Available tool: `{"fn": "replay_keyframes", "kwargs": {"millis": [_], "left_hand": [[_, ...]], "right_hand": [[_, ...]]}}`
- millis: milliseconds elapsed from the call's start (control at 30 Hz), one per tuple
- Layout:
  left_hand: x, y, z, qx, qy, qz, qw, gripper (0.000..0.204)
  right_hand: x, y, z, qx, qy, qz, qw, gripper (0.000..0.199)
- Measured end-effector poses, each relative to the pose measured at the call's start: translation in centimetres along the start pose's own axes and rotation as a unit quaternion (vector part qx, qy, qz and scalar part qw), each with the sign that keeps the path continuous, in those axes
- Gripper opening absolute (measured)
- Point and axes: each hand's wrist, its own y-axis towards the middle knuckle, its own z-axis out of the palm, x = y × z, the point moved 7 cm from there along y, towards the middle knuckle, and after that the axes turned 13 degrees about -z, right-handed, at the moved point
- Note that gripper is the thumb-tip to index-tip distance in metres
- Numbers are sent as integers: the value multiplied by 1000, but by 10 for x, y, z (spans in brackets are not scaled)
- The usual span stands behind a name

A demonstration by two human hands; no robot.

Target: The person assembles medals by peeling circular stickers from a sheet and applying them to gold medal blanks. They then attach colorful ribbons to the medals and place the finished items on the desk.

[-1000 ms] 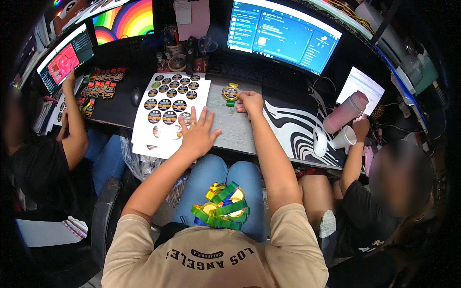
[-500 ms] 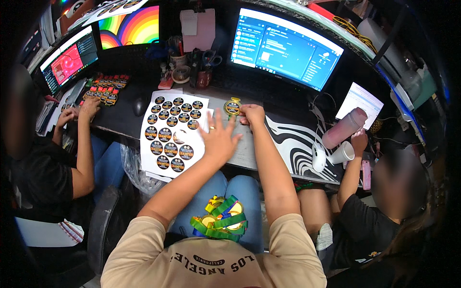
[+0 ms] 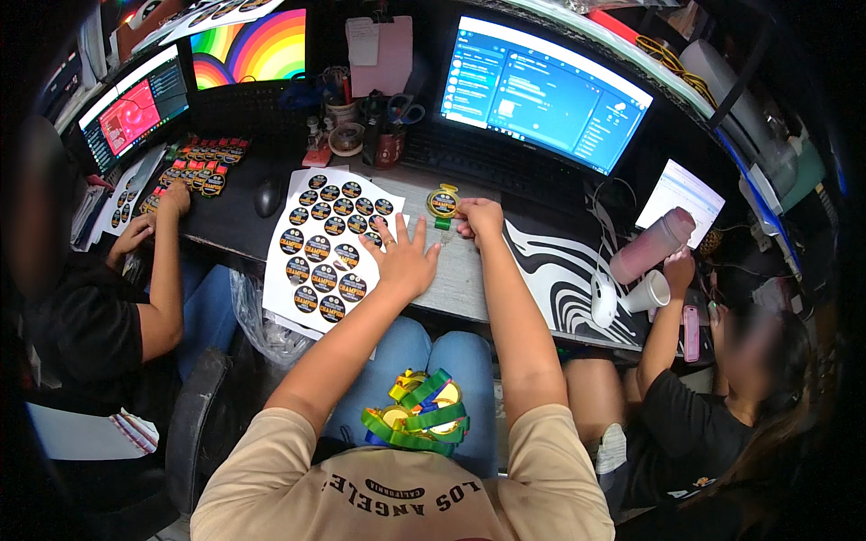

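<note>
A gold medal (image 3: 443, 203) with a dark round sticker on its face and a green ribbon end lies on the grey desk surface. My right hand (image 3: 481, 219) grips its right edge, the fingers bent together. Over the right edge of a white sheet of round black stickers (image 3: 287, 281), my left hand (image 3: 404, 263) is open, its fingers spread and nothing in them. One spot among the sheet's stickers is partly bare. On my lap rests a pile of gold medals with green, yellow and blue ribbons (image 3: 433, 417).
At the left, a co-worker's hands (image 3: 168, 200) are beside rows of stickered medals (image 3: 204, 171). A second co-worker at the right has a hand by a pink tumbler (image 3: 651, 245). Near it are a white cup (image 3: 646, 290) and a white mouse (image 3: 603, 300). A keyboard (image 3: 469, 160) lies beyond the medal.
My left hand has drawn back from beside the medal, toward me and over the sticker sheet's edge. More of the medal's green ribbon shows. My right hand stays at the medal.
</note>
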Motion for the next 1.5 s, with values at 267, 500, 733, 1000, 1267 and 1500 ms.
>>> {"fn": "replay_keyframes", "kwargs": {"millis": [267, 500, 733, 1000, 1267, 1500], "left_hand": [[-3, 2, 0, 0, 2, 7, 1000, 60], [-11, -3, -5, -14, 1, 51, 999, 54], [-12, 0, -3, 9, 5, 65, 998, 51], [-10, 1, -1, -8, 1, 52, 999, 55], [-7, 1, -1, -19, 12, 42, 999, 56], [-8, -2, -8, -43, -43, 56, 997, 56]], "right_hand": [[0, 3, 3, 22, 10, 6, 1000, 17], [0, 4, 3, 27, 14, 24, 999, 16], [-1, 6, 5, 35, 16, 26, 999, 16], [2, 8, 17, 34, 9, 7, 999, 15], [1, 6, 16, 13, 1, 7, 1000, 17], [14, 0, 7, -21, -73, -41, 996, 19]]}}
